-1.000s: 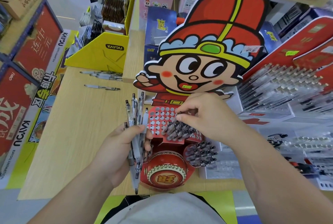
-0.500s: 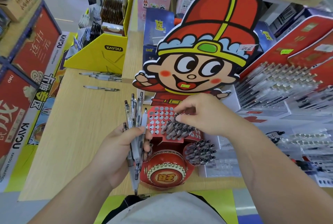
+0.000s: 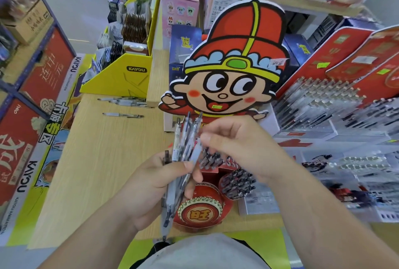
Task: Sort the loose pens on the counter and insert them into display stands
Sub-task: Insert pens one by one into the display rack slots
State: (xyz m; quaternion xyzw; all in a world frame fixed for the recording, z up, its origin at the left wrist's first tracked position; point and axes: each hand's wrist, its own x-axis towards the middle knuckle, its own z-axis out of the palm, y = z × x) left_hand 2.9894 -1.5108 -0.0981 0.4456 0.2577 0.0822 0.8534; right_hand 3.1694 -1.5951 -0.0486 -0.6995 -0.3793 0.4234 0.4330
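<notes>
A bundle of clear-barrelled pens with dark clips [image 3: 180, 160] stands nearly upright in the centre of the frame, tips down. The left hand [image 3: 149, 188] clenches it, thumb across the barrels and fingers wrapped round from behind. The right hand [image 3: 237, 149] reaches in from the right with curled fingers. Its thumb and forefinger pinch the upper part of one pale-gripped pen [image 3: 197, 151] at the right edge of the bundle, though motion blur softens the contact.

Just behind and below both hands is the red cardboard display stand [image 3: 225, 170], mostly hidden by them. Dark-capped pens [image 3: 210, 157] sit slanted in its holed panel. A round red cup [image 3: 237, 183] at its lower right is filled with more dark pens. Its front is a red drum shape with gold studs [image 3: 199, 212], and a large cartoon cut-out in a red hat [image 3: 233, 78] rises as its back.

The stand rests on a pale wooden counter [image 3: 97, 160]. Left of centre, a single loose pen [image 3: 123, 114] lies alone on it. Just above that in the frame, several more loose pens [image 3: 127, 101] lie together at the foot of a yellow cardboard box marked KAYOU [image 3: 121, 76]. At the right of the frame, red display boards carry rows of clear pens [image 3: 319, 100]. A pink box [image 3: 181, 2] stands at top centre, and red-and-yellow printed cartons [image 3: 32, 117] fill the left edge.
</notes>
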